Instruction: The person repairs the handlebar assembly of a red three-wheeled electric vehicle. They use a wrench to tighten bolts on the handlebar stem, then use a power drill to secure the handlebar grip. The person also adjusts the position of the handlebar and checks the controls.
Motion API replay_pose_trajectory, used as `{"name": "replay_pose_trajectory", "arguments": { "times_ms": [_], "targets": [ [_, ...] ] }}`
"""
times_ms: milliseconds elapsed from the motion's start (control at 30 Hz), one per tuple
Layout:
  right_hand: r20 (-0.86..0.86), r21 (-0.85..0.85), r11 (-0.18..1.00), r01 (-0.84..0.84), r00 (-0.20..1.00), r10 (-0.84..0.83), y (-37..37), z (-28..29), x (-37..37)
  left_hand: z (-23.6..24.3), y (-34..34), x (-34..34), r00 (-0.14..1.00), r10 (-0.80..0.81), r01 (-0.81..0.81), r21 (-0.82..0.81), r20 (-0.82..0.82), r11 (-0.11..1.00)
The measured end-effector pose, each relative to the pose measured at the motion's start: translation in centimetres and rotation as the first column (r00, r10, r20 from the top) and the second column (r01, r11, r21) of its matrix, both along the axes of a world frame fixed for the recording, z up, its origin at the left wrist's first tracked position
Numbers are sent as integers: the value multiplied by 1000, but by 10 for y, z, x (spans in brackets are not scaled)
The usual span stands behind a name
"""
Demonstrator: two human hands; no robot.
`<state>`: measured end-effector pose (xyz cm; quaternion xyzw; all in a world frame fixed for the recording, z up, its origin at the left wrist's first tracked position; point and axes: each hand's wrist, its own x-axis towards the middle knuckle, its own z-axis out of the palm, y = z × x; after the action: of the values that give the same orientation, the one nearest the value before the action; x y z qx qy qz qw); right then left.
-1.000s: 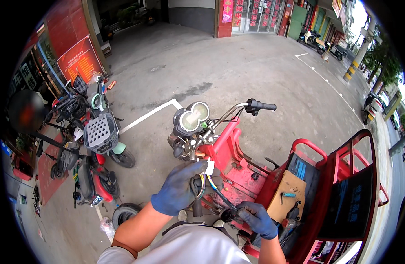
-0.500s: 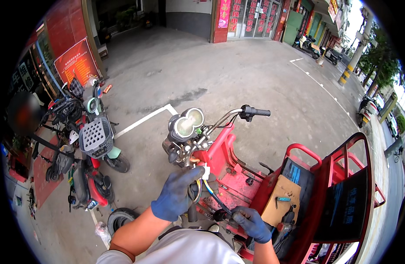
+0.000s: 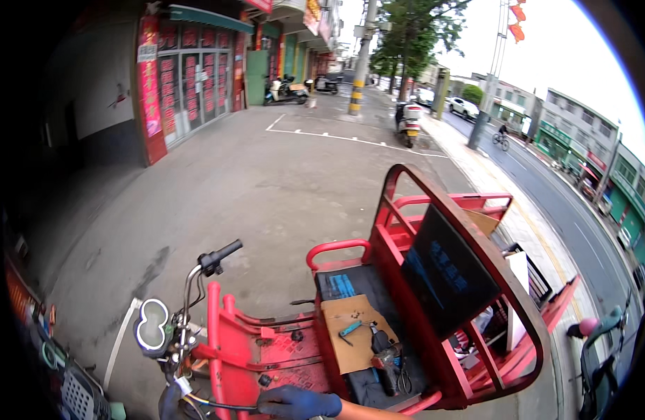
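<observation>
the right hand (image 3: 299,402), in a blue glove, is at the lower edge of the view. it is closed, and it grips a black cable (image 3: 233,407). from this cable some coloured wires (image 3: 198,400) go to the left, up to a white plug (image 3: 184,386). the plug is just below the steering part of a red three-wheeler (image 3: 215,336), near the front. the left hand (image 3: 170,402), also in a blue glove, is dark and partly cut by the lower edge. its fingers are just beside the plug, but i cannot tell if they are closed on it.

above the plug there are two round gauges (image 3: 152,325) in one white frame, and a handlebar with a black grip (image 3: 228,250) points up to the right. on the black seat (image 3: 383,305) lies a piece of cardboard (image 3: 347,355). a small teal tool (image 3: 350,328) lies on the cardboard, and a drill (image 3: 387,372) lies partly at its lower right edge. a grey basket (image 3: 83,395) is at the lower left.
</observation>
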<state>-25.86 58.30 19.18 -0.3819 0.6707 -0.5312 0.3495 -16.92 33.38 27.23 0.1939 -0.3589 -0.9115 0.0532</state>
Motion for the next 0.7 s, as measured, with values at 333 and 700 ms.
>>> {"name": "replay_pose_trajectory", "arguments": {
  "times_ms": [333,700],
  "targets": [
    [-833,-354,928,-121,491,-254,10,-19,10,16,10,-12,996,-63,66,-50,61,997],
    [-189,2,983,182,966,-178,2,14,29,3,2,-9,997,-47,52,-82,65,995]
  ]
}}
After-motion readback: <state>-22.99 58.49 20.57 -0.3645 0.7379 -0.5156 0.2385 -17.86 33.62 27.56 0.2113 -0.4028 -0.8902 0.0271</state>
